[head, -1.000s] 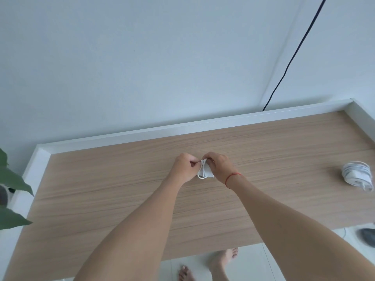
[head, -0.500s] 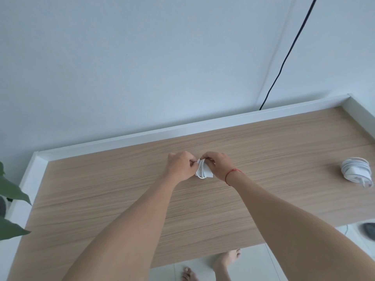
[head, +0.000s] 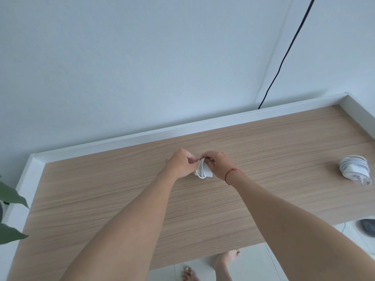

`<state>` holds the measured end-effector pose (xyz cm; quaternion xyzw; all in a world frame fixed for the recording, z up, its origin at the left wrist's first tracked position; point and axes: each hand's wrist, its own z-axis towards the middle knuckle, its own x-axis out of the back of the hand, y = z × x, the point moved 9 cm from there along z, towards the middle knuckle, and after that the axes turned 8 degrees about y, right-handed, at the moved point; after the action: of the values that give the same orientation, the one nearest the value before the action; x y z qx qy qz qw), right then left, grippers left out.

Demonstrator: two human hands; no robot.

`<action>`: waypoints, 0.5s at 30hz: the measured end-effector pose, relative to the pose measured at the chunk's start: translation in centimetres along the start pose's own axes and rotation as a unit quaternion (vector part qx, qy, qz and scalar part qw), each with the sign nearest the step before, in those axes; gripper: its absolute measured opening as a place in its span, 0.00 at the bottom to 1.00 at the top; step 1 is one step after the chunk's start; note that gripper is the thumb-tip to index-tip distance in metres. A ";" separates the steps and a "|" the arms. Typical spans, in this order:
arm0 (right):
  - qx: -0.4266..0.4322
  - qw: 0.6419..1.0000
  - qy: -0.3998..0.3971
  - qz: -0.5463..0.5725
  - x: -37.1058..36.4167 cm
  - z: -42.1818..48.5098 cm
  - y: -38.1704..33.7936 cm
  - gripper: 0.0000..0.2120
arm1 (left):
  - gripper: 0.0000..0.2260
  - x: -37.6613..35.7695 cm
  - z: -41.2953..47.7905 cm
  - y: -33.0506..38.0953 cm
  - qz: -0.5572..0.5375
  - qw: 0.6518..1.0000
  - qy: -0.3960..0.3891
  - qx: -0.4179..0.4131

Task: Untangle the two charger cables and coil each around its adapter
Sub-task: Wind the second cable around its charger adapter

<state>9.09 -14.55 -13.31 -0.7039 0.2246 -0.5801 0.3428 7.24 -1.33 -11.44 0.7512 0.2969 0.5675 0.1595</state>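
Over the middle of the wooden counter [head: 101,189], a person's left hand [head: 180,164] and right hand [head: 216,164] meet around a small white adapter [head: 209,175], held just above the surface. The right hand's grip is closed over the adapter's top, fingers curled. The left hand's grip is a narrow pinch on the white cable [head: 200,171] looped round the block. Well apart, near the counter's right edge, the other charger [head: 354,167] lies already coiled around its own adapter. The cable looks light, limp and smooth, the kind that springs loose once let go, so each turn probably wants tension and a thumb pressed over the last wrap. The free end is likely best taken close to the plug, though that end is hidden between the fingers. The adapter is hard and small, safest held by its flat faces, clear of the loops. A black wire [head: 284,57] runs down the wall behind; green leaves [head: 12,195] edge in at left.
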 end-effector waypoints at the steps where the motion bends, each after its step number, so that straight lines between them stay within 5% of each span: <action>1: -0.001 1.000 0.001 0.003 0.0 0.0 0.0 0.13 | 0.08 -0.1 0.1 0.1 -0.001 1.000 -0.012 -0.003; 9: -0.009 1.000 0.017 0.013 -0.2 -0.2 0.3 0.12 | 0.09 -0.4 0.3 1.3 0.063 0.995 -0.073 -0.032; 15: -0.007 0.999 0.036 0.021 -0.1 -0.3 0.4 0.11 | 0.10 -1.0 -0.1 -0.1 -0.071 0.993 -0.091 0.024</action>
<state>8.84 -14.81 -13.63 -0.6797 0.2559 -0.5963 0.3420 6.91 -1.89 -12.17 0.7803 0.3474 0.4770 0.2072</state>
